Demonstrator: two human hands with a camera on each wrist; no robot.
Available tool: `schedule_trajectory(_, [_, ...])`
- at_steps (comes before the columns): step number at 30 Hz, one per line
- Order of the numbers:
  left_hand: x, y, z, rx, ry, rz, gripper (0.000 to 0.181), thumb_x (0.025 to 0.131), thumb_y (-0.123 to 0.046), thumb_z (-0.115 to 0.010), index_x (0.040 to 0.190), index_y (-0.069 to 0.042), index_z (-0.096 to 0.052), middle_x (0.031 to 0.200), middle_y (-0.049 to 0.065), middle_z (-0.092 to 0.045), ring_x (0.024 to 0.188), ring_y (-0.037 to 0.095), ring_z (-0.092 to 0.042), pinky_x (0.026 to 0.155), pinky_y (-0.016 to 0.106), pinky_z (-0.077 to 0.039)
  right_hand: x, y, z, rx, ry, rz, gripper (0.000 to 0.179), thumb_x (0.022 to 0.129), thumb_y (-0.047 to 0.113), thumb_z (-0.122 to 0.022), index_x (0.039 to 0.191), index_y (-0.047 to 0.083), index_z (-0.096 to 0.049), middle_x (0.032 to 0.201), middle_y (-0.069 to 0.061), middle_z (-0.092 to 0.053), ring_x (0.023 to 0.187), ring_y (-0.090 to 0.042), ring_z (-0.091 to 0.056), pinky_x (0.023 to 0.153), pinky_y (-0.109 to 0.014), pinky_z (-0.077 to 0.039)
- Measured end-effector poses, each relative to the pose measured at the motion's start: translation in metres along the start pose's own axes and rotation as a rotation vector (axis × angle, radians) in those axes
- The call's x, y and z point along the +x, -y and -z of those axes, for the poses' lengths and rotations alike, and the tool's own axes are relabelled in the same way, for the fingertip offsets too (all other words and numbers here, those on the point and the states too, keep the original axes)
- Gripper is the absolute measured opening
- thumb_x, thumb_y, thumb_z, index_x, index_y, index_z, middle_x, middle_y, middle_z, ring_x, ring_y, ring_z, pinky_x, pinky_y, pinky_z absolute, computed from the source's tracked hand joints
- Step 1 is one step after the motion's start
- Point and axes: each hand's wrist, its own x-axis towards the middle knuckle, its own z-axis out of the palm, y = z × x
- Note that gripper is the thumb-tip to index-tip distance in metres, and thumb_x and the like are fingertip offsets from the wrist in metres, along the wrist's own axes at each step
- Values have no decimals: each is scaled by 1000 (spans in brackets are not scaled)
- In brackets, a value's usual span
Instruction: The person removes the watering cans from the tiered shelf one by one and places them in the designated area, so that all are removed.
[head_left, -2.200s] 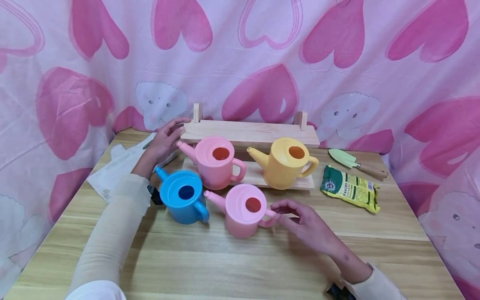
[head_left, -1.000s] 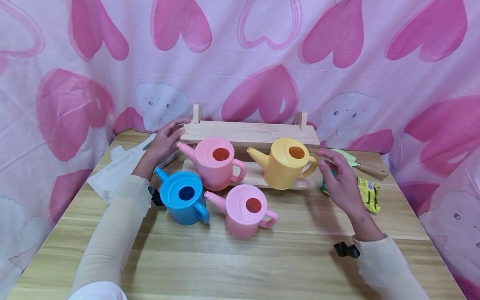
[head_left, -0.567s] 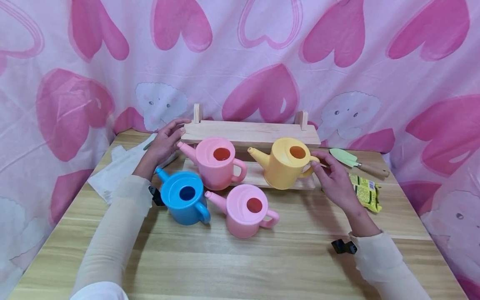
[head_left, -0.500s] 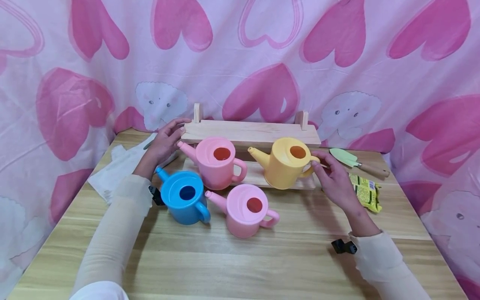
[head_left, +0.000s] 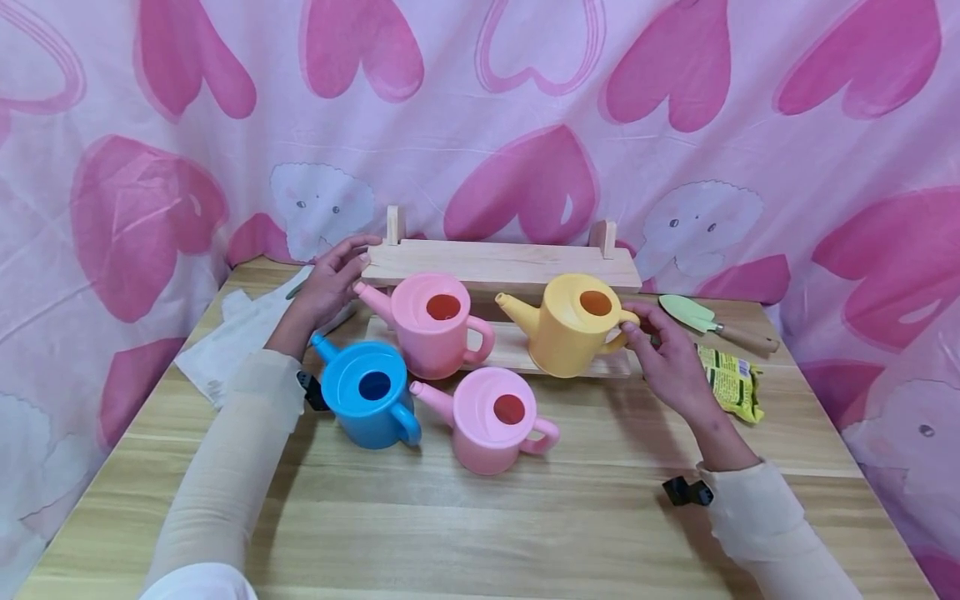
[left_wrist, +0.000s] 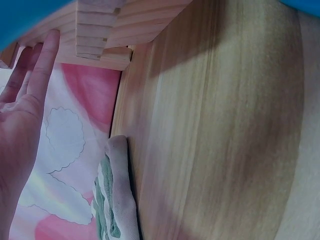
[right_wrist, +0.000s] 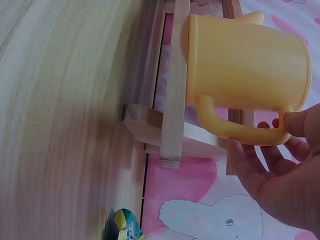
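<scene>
A yellow watering can [head_left: 566, 333] stands on the lower board of a small two-tier wooden shelf [head_left: 502, 263]. My right hand [head_left: 670, 362] pinches its handle [right_wrist: 245, 134], thumb on the handle's top and fingers behind it in the right wrist view. With nearly straight fingers [left_wrist: 44, 70], my left hand [head_left: 330, 287] touches the left end of the upper board. To the left of the yellow can, a pink watering can [head_left: 427, 346] also stands on the lower board. A blue watering can [head_left: 360, 421] and a lighter pink watering can [head_left: 483, 446] stand on the table before the shelf.
At right lie a green trowel [head_left: 690, 313] with a wooden handle and a yellow-green packet [head_left: 733, 385], partly hidden by my right hand. White cloth gloves [head_left: 225, 350] lie at left. A pink heart-patterned curtain [head_left: 517, 83] hangs behind the table.
My right hand has left the lighter pink watering can's handle, moved up and right, and taken hold of the yellow watering can's handle. My left hand and the cans have stayed in place.
</scene>
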Motion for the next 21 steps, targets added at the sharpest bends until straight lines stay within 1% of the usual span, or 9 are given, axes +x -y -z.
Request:
schedule_trajectory(5, [0, 0, 0, -11, 4, -1, 47, 104, -41, -62, 148, -27, -53, 154, 8, -44, 130, 31, -52, 87, 28, -58, -1, 0, 0, 11, -10, 1, 29, 106, 5, -56, 134, -1, -61, 118, -12, -63, 104, -26, -61, 80, -18, -54])
schedule_trajectory(11, [0, 0, 0, -7, 3, 4, 47, 104, -41, -62, 148, -27, -53, 154, 8, -44, 129, 29, -53, 87, 27, -58, -2, 0, -1, -4, -26, -11, 29, 105, 3, -57, 134, -1, -62, 121, -12, -63, 103, -27, -61, 77, -16, -54])
schedule_trajectory(16, [-1, -1, -1, 0, 5, 9, 49, 103, -42, -62, 149, -27, -52, 155, 7, -43, 130, 30, -52, 88, 28, -58, -4, 7, 3, -2, -23, -34, 29, 105, 4, -59, 133, 0, -63, 124, -12, -62, 104, -29, -63, 79, -16, -55])
schedule_trajectory(21, [-1, -1, -1, 18, -3, 16, 49, 103, -44, -62, 149, -28, -52, 156, 5, -43, 131, 30, -52, 88, 28, -58, -10, 15, 11, -47, -33, -45, 31, 105, 8, -59, 135, 0, -62, 126, -12, -61, 104, -20, -64, 80, -14, -55])
